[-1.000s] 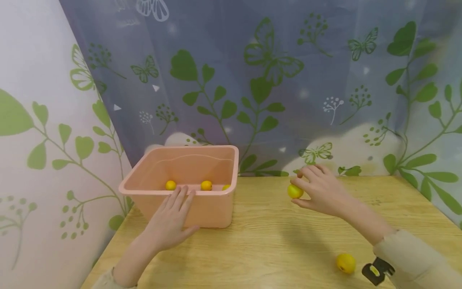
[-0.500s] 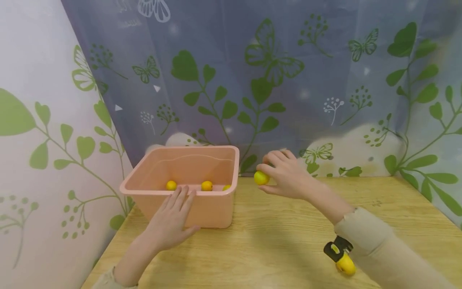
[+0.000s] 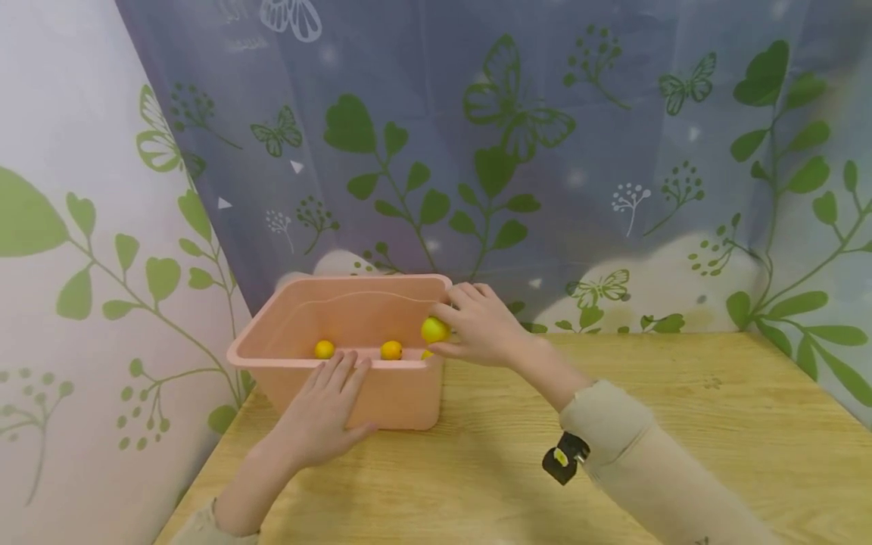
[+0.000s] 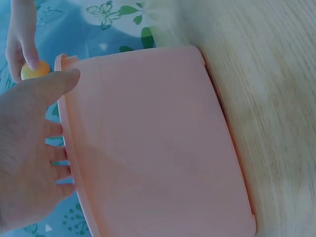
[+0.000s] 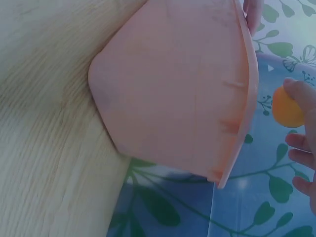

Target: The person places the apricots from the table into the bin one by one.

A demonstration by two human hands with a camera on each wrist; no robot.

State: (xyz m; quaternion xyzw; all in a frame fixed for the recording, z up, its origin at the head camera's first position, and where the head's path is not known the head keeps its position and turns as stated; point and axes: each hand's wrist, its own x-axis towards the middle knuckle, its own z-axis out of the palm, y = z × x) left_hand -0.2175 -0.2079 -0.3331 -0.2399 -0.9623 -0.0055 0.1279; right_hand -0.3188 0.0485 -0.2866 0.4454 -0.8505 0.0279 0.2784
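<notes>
A pink plastic bin [image 3: 391, 397] stands on the table. Over its near rim lie the straight fingers of my left hand [image 3: 320, 424], with the thumb outside along the front wall. My right hand [image 3: 487, 325] pinches a small round yellow fruit [image 3: 434, 330] between thumb and fingers at the bin's right rim. The right wrist view shows this fruit [image 5: 288, 107] as orange, held above rim level. Inside the bin lie a yellow fruit [image 3: 324, 349] at left and a second fruit [image 3: 391, 350] in the middle. A third, partly hidden, is below the right hand.
The wooden table [image 3: 681, 424] extends to the right of the bin. A patterned curtain [image 3: 504, 166] hangs behind it, and a white leaf-printed sheet [image 3: 88, 318] borders the left side. A black device [image 3: 565, 458] sits at the right sleeve [image 3: 613, 424].
My right hand has moved left with the yellow fruit, from above the table to the bin's right rim. The right sleeve now covers the fruit on the table. My left hand stays put.
</notes>
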